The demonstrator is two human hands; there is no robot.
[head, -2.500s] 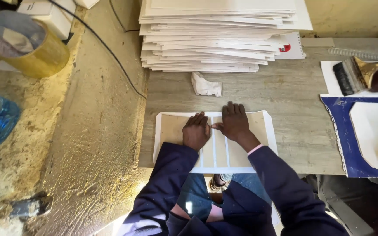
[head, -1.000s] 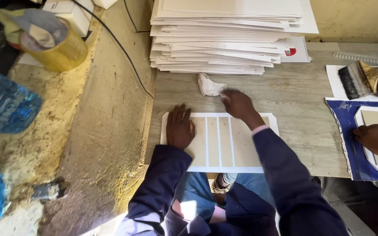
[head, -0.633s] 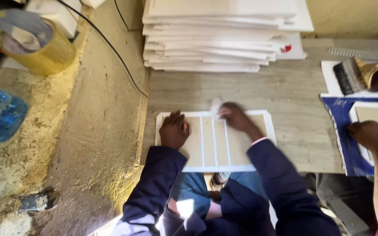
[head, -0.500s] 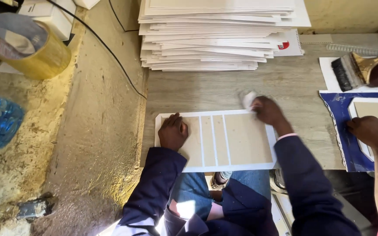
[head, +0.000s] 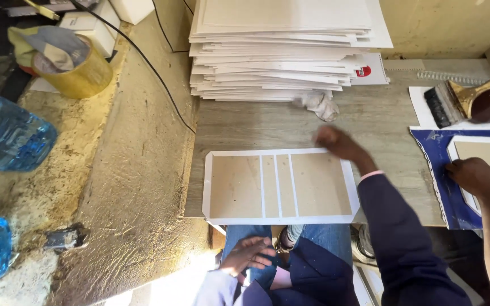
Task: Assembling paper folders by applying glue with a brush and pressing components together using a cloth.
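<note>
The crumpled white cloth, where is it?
The crumpled white cloth lies on the grey wooden table, against the tall stack of white boards, beyond the right hand.

A tall stack of white-edged boards (head: 282,48) stands at the back of the grey wooden desk (head: 245,122). Left of the stack sit a yellow tape roll (head: 78,76) and blue plastic bottles (head: 7,136); right of it lies a wide gold-handled brush (head: 460,102).

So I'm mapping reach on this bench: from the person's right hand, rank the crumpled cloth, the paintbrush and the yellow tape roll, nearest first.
From the right hand:
1. Crumpled cloth, just beyond it, below the paper stack.
2. Paintbrush, off to the right.
3. Yellow tape roll, far left on the ledge.
</note>
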